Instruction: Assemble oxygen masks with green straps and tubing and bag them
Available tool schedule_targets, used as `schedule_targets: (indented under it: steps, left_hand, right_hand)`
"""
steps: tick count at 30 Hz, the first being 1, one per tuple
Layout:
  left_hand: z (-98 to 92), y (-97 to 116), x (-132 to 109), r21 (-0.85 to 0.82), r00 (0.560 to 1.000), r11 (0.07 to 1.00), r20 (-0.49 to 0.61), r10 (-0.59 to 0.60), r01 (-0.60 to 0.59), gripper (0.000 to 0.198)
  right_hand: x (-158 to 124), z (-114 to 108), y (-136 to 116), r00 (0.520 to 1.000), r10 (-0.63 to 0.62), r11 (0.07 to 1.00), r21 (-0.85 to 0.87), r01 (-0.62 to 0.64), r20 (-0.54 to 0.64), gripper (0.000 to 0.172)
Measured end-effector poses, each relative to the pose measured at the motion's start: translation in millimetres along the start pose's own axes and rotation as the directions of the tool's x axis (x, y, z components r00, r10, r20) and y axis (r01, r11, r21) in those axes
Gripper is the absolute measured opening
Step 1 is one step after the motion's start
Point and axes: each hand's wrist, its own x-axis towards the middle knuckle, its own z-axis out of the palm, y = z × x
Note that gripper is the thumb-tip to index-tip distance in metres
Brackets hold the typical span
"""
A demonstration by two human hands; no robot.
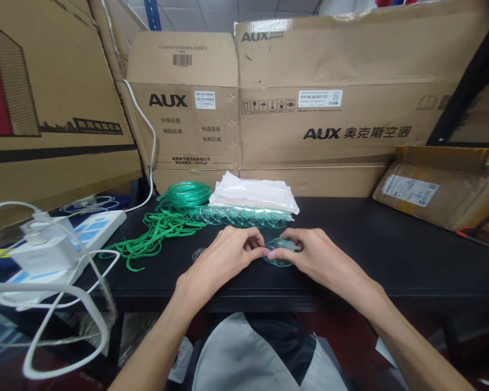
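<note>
While our left hand [225, 256] and right hand [314, 255] both pinch the clear mask [277, 260] at the six o'clock edge of the table [391, 255], we think a light grip is best. The green straps [155, 234] lie at ten o'clock of it.

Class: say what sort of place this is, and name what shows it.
Probably a storeroom packing bench: big AUX cartons standing behind the black table, with batches of clear masks, green tubing and bagged packs laid out.

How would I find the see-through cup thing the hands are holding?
Look at the black table in front of the big cardboard boxes. Near its front edge, the left hand and right hand pinch one clear mask. It sits alone, while the other clear masks lie nested in a row behind.
</note>
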Motion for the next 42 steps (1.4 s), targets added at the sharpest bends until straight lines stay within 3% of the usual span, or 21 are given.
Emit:
schedule_targets:
  steps: [11, 16, 19, 23, 28, 35, 42]
  left_hand:
    - [1.1, -9, 1, 0.049, 1.0, 0.998, -0.008, 0.025, -0.024, 0.012]
    - [-6.6, -11, -1, 0.113, 0.999, 0.993, 0.045, 0.028, -0.033, 0.019]
    - [-8.5, -11, -2, 0.171, 1.0, 0.985, 0.017, 0.005, -0.008, 0.027]
    - [1.2, -12, 3, 0.195, 0.997, 0.981, -0.071, -0.005, 0.019, 0.029]
    - [11.4, -8, 9, 0.204, 0.997, 0.979, -0.074, 0.024, -0.009, 0.017]
    - [-12.6, -14, 3, 0.287, 0.993, 0.95, -0.026, -0.118, 0.12, 0.014]
    - [-13.7, -15, 0, 0.27, 0.998, 0.962, 0.044, -0.054, 0.04, 0.015]
  right_hand:
    - [-2, 3, -4, 1.0, -0.003, 0.999, -0.036, 0.003, -0.002, 0.038]
    - [0, -2, 11, 0.998, 0.002, 0.998, -0.059, 0.001, 0.056, 0.046]
    - [2, -6, 23, 0.997, 0.001, 0.998, -0.064, 0.004, 0.08, 0.05]
    - [4, -12, 34, 0.998, 0.001, 0.997, -0.08, 0.004, 0.069, 0.053]
    - [3, -17, 36, 0.997, 0.023, 0.995, -0.101, -0.016, 0.071, 0.051]
    - [5, -17, 38, 0.996, 0.026, 0.996, -0.091, -0.018, 0.087, 0.053]
    - [5, -14, 40, 0.996, 0.036, 0.994, -0.102, -0.027, 0.084, 0.054]
